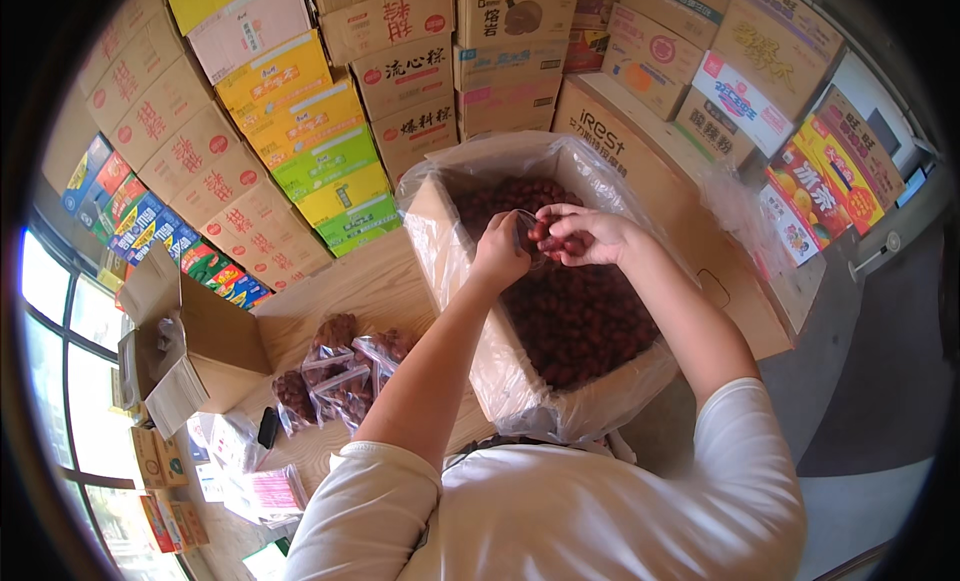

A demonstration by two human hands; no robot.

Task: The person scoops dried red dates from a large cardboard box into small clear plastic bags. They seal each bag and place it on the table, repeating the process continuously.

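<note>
Before me stands a large cardboard box (480, 348) lined with clear plastic film, holding a deep heap of dark red dried jujubes (592, 322). Over the heap, my left hand (501, 249) grips a clear plastic bag (527, 232), mostly hidden behind the fingers. My right hand (596, 232) holds several jujubes (546, 239) at the bag's mouth. To the left of the box, several filled zip bags of jujubes (341, 386) lie in a cluster on the wooden table.
An open cardboard carton (217, 333) stands on the wooden table (375, 288) at left. Near it lie a black object (268, 428) and pink-striped packs (274, 491). Stacked printed cartons (259, 130) line the back. A long carton (600, 123) flanks the box's right, crumpled plastic film (750, 221) beyond.
</note>
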